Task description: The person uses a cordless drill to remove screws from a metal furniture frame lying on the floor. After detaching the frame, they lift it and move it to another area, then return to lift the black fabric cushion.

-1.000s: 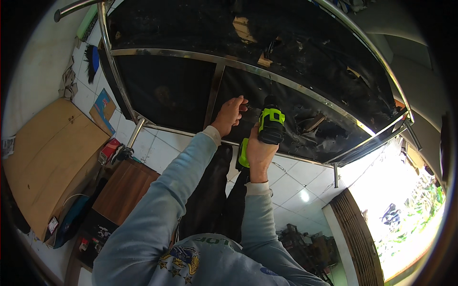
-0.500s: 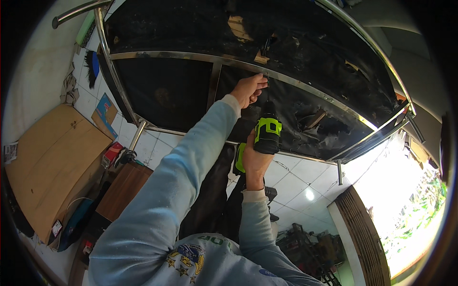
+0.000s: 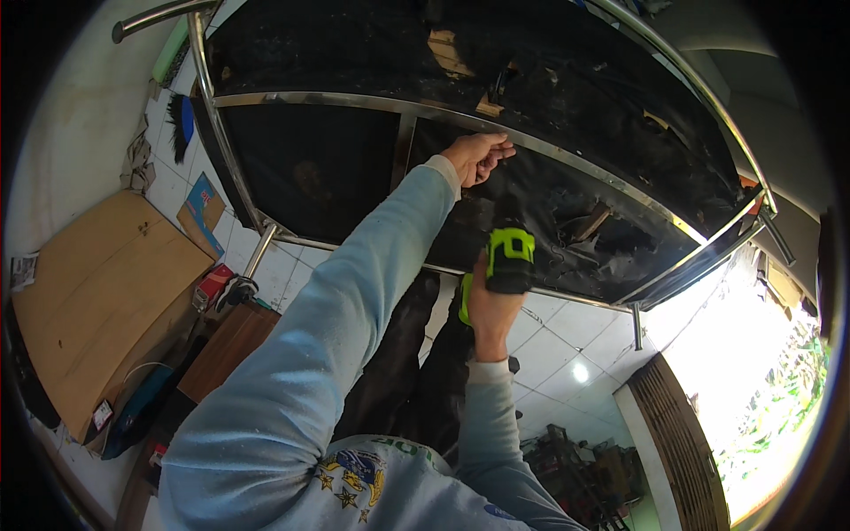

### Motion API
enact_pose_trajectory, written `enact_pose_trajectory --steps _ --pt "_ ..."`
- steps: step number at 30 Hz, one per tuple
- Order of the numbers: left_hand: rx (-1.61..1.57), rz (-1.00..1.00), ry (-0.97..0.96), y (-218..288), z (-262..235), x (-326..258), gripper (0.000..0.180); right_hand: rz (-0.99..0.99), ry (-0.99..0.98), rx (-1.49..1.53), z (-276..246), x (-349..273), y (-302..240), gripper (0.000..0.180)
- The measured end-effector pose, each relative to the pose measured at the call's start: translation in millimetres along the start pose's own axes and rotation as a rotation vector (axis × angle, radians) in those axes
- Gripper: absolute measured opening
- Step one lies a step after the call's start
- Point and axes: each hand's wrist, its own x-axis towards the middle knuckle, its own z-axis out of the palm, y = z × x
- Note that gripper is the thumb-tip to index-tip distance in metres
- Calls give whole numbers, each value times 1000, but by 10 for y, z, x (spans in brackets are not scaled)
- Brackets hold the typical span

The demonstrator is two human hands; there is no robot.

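A shiny metal frame with torn black cloth across it fills the far side. Against its long crossbar, my left hand is closed in a pinch; whatever lies between the fingertips is too small to make out. My right hand grips a green and black cordless drill by its handle. The drill's dark front end points toward the crossbar, and its tip blurs into the black cloth. A visible gap separates the drill from my left fingers.
Metal legs stick out from the frame's corners. A brown board leans at the left, near a red box and a wooden box. Cluttered equipment stands at the lower right, beside a bright doorway.
My right hand has drawn the drill back from the crossbar and slightly right, away from my left fingers. My left hand has slid a little right along the bar, still pinched.
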Motion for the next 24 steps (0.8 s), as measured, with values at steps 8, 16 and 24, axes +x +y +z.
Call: enact_pose_trajectory --steps 8,16,24 --pt "104 32 -30 89 22 16 30 -37 -111 15 -250 41 261 18" --pt "119 139 -132 -85 -59 -317 36 -148 -161 63 -401 47 327 18" --pt "318 392 276 -1158 -703 -1261 36 -157 -336 11 -893 -130 322 18"
